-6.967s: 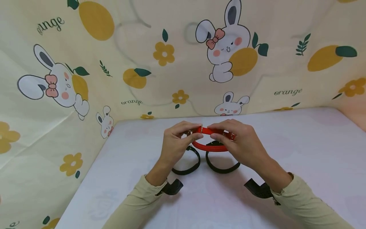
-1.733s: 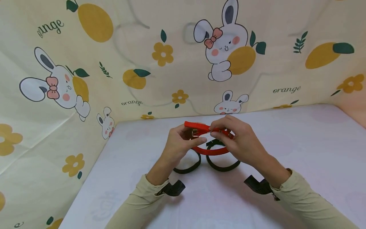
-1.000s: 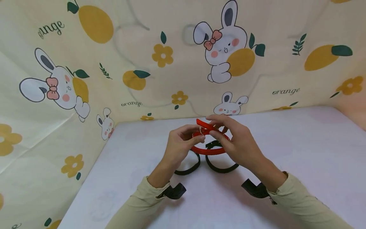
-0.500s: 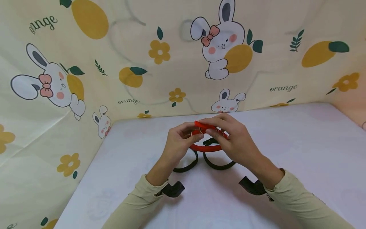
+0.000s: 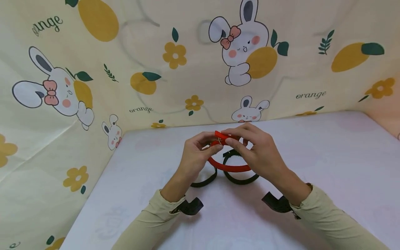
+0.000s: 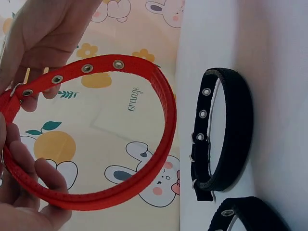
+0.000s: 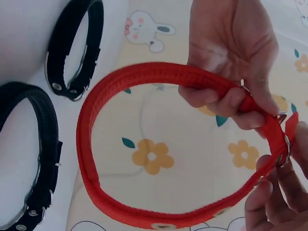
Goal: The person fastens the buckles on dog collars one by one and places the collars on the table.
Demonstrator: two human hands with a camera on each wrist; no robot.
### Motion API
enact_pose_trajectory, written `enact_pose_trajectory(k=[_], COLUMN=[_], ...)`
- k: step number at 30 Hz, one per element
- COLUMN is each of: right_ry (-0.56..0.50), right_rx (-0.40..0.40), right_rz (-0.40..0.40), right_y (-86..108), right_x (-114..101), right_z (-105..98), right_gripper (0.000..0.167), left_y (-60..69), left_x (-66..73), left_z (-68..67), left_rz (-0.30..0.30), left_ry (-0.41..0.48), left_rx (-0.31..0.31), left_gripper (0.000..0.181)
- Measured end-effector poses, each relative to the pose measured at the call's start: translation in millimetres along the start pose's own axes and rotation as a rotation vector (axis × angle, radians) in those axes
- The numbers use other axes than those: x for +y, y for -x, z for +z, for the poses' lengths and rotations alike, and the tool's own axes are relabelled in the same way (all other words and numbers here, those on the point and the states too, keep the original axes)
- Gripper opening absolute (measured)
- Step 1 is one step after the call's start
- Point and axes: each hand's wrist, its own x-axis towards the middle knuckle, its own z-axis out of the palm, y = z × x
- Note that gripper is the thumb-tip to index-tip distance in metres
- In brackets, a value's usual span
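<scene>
Both hands hold a red collar (image 5: 231,169) above the table, its loop hanging below them. My left hand (image 5: 195,152) grips the end with the metal buckle (image 7: 282,116), fingers curled round the band. With thumb and fingers my right hand (image 5: 259,146) pinches the eyeleted strap end. The two ends overlap at a metal ring (image 7: 288,149), and a short strap tip (image 7: 291,124) sticks out there. Fingers hide part of the overlap, so how the strap passes the buckle cannot be told. Several metal eyelets (image 6: 87,68) line the strap.
Two black collars lie on the white table (image 5: 231,222) below the hands. The right black collar (image 5: 240,181) shows its eyelets in the left wrist view; the left black collar (image 5: 204,183) is partly behind my left hand. A patterned cloth (image 5: 187,80) backs the table.
The red strap's free end, which stuck out leftward over the left hand 1.7 seconds ago, now lies between both hands' fingertips. My right fingers have moved left along it. The collar's loop hangs slightly lower.
</scene>
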Motion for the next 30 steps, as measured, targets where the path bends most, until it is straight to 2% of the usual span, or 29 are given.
enact_pose_trajectory(k=[5, 11, 17, 22, 27, 30], right_ry=[0.026, 0.003, 0.017, -0.004, -0.03, -0.023], right_rx=[0.0, -0.042, -0.074, -0.088, -0.096, -0.086], right_rz=[0.006, 0.004, 0.034, 0.047, 0.078, 0.072], right_y=[-1.2, -1.1, 3.1, 2.0, 0.3, 0.4], right_x=[0.1, 0.5, 0.6, -1.7, -3.0, -2.8], right_z=[-0.7, -0.6, -2.4, 0.2, 0.9, -0.2], right_gripper=[0.027, 0.022, 0.018, 0.015, 0.017, 0.019], left_y=[-0.3, -0.2, 1.6, 2.9, 3.0, 3.2], left_x=[0.2, 0.5, -2.0, -2.4, -1.3, -0.7], left_z=[0.4, 1.5, 4.0, 1.9, 1.6, 2.2], left_rz=[-0.028, -0.045, -0.069, -0.066, -0.043, -0.047], left_ry=[0.023, 0.097, 0.124, 0.115, 0.097, 0.121], left_rx=[0.0, -0.002, -0.012, 0.018, 0.001, -0.004], left_gripper=[0.033, 0.032, 0.032, 0.03, 0.03, 0.031])
